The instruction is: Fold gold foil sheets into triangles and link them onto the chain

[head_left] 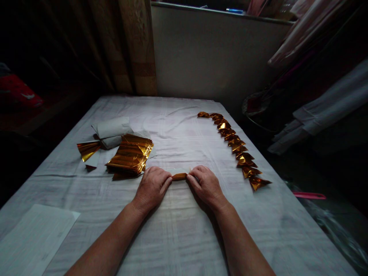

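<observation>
Off to the left of the left hand (pixel 152 186) sits a stack of gold foil sheets (pixel 130 156) on the white cloth (pixel 178 230). Between both hands lies a folded gold strip (pixel 179 176), long axis running side to side, each end pinched by curled fingers. Right hand (pixel 205 185) is equally close; beyond it runs a row of folded gold pieces (pixel 235 147).

A matt, slightly creased white cloth (pixel 184 126) is seen, and on it glossy gold foil is found as a strip (pixel 179 176), as a stack (pixel 130 155) left of the strip and as folded pieces (pixel 236 147) right of it, with matt paper (pixel 34 237) nearer left.
</observation>
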{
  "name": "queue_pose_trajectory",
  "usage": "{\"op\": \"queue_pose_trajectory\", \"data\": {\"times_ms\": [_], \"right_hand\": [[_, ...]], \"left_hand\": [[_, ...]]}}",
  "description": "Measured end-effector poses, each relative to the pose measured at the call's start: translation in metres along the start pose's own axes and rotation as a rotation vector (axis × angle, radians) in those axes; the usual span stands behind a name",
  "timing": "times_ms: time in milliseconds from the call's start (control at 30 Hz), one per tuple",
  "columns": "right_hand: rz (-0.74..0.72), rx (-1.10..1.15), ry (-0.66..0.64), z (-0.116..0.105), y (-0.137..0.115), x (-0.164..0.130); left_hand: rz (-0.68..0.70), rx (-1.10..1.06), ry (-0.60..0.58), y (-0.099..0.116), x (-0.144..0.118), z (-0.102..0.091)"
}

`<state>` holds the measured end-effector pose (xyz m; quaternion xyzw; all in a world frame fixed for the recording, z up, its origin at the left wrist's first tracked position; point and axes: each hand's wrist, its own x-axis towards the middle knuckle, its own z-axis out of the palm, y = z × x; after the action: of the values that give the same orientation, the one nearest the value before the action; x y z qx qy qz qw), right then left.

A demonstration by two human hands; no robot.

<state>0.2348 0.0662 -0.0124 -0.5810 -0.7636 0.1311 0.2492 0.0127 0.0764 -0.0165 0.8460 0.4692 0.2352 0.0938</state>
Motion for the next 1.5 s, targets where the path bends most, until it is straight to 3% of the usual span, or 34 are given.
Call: {"op": "queue_pose_trajectory", "data": {"times_ms": [300, 767, 1500], "right_hand": [[0.083, -0.12, 0.021, 0.005, -0.005, 0.003], [0.106, -0.132, 0.109, 0.012, -0.006, 0.003], [0.127, -0.194, 0.107, 0.017, -0.006, 0.003]], "left_hand": [[-0.071, 0.039, 0.065, 0.008, 0.0, 0.001], [-0.058, 0.189, 0.135, 0.013, 0.0, 0.008], [-0.076, 0.085, 0.077, 0.014, 0.001, 0.008]]}}
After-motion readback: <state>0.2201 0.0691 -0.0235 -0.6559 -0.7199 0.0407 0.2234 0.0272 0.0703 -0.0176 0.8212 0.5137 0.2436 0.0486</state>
